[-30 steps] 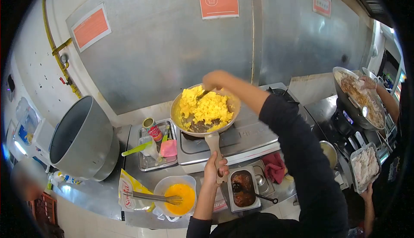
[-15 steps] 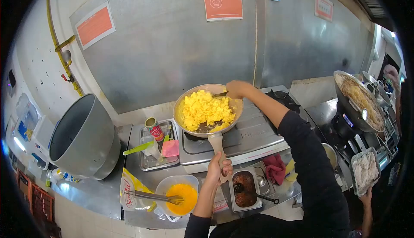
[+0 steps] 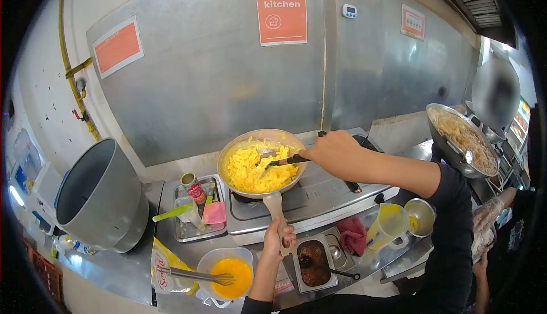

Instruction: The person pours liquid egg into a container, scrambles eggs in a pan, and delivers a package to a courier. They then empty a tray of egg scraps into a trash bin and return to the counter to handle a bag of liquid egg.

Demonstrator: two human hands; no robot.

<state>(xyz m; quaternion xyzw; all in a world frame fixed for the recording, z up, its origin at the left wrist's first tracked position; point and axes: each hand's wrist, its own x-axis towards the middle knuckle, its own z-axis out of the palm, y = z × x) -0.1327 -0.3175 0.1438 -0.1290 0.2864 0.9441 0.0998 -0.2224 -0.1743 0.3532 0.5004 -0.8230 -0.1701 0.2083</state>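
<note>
Yellow scrambled eggs fill much of a beige frying pan on the stove. My left hand is closed around the pan's handle, close to its end. My right hand grips a black-handled spatula; its head is down among the eggs, partly covered by them. Below the left hand, to its right, stands a metal container of dark red sauce with a black-handled ladle in it. A whisk rests in a clear pitcher of beaten egg.
Left of the stove are a metal tray with a can and measuring cups, and a large grey pot. A red cloth, a plastic jug and a steel bowl line the right. A co-worker stands beside a noodle-filled wok.
My right hand has drawn the spatula from the pan's far right edge down toward me through the eggs. The view has shifted. The co-worker at right has come closer.
</note>
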